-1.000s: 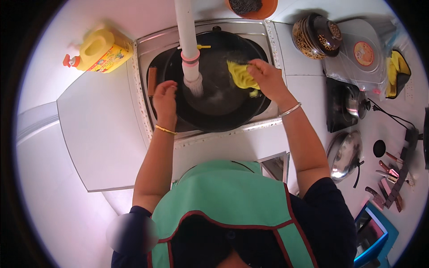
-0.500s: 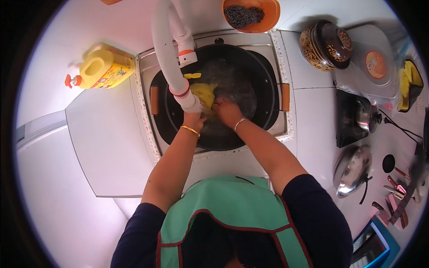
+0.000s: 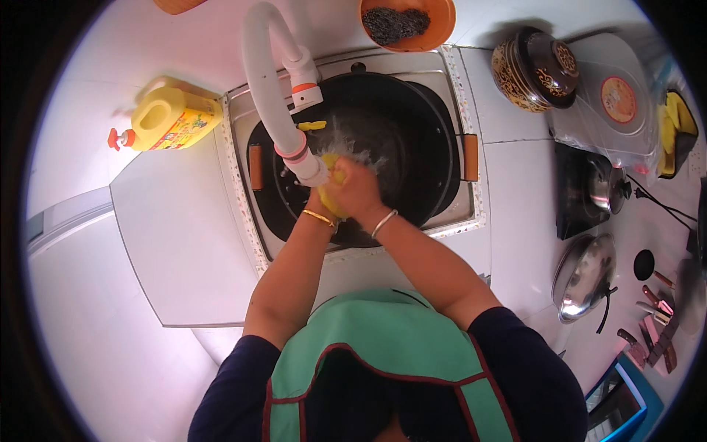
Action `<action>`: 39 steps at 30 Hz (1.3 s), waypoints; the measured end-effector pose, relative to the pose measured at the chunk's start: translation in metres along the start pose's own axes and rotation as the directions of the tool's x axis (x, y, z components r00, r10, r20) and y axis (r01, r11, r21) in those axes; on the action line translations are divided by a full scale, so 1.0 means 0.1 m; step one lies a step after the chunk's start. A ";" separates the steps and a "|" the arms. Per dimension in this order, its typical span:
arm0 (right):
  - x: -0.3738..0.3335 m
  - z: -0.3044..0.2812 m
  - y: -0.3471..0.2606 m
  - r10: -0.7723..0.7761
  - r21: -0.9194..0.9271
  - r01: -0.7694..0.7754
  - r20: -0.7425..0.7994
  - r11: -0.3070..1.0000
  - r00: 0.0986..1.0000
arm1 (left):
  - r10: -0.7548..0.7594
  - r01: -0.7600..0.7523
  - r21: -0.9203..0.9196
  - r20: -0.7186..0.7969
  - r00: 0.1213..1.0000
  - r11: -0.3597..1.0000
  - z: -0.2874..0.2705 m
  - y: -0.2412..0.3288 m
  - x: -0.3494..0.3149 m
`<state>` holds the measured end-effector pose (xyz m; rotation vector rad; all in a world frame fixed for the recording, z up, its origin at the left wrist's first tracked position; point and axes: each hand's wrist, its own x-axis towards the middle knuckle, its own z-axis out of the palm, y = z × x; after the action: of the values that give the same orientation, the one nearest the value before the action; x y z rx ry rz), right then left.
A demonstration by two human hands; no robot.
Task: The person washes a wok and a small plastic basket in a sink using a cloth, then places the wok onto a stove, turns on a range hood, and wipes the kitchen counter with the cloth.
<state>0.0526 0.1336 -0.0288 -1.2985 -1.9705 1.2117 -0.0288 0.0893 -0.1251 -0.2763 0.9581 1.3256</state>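
Note:
A large black wok [image 3: 420,136] with two wooden side handles sits in the sink [image 3: 459,210]. Over it, my right hand [image 3: 357,190] is closed round a bunched yellow cloth [image 3: 333,203]. My left hand [image 3: 317,202] is on the cloth's other side, pressed against it, its fingers mostly hidden by the right hand and the tap. The white tap spout [image 3: 313,171] ends right above the cloth, and water splashes just behind my hands. A small yellow piece [image 3: 312,125] lies near the wok's back left, beside the spout.
A yellow detergent jug [image 3: 173,116] with a red pump lies left of the sink. Behind stands an orange bowl [image 3: 442,26] holding a steel-wool scourer [image 3: 394,26]. To the right are a brown patterned pot [image 3: 519,77], a cooker [image 3: 573,195], a steel lid [image 3: 585,276] and several knives [image 3: 659,324].
The cloth, spread low in the wok before, is now bunched between my hands. My right hand has moved left and toward me, against the left. Splashing has become stronger.

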 end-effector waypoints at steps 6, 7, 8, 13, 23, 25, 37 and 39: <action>0.49 -0.35 0.69 0.100 -0.342 -0.120 -0.076 0.932 0.992 | 0.039 -0.003 0.239 -0.144 0.989 0.971 0.45 0.46 -0.45; 0.51 -0.35 0.69 0.105 -0.305 -0.144 -0.142 0.941 0.984 | 0.447 -0.355 0.699 0.056 0.893 0.621 0.21 0.58 -0.39; 0.45 -0.27 0.83 0.103 -0.307 -0.141 -0.136 0.941 0.985 | 0.613 -0.519 0.855 0.416 0.671 -0.013 0.10 0.63 -0.32; 0.18 -0.04 1.26 -0.053 -0.713 0.213 0.239 0.668 0.969 | 0.694 -0.751 0.569 0.390 0.605 0.336 0.81 1.24 -0.39; -0.02 -0.26 -0.07 -0.083 0.197 0.046 0.187 0.979 0.979 | -0.144 0.154 0.116 -0.091 0.985 0.981 0.30 0.46 -0.29; -0.18 -0.18 -0.27 -0.278 0.150 0.256 0.149 0.955 0.949 | -0.253 0.265 0.166 -0.094 0.963 0.950 0.03 0.42 -0.01; 0.36 -0.38 0.93 -0.346 -0.770 0.129 -0.125 0.625 0.930 | 0.170 -0.092 0.276 -0.273 0.947 0.957 0.17 0.38 -0.35; 0.01 -0.08 1.09 -0.316 -0.822 0.260 0.104 0.507 0.943 | 0.269 -0.042 0.499 -0.391 0.880 0.865 0.14 0.42 -0.42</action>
<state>0.1099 0.1554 -0.1198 -1.2505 -2.7006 -0.0217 -0.0581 0.0814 -0.0725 -0.1189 1.7050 1.1421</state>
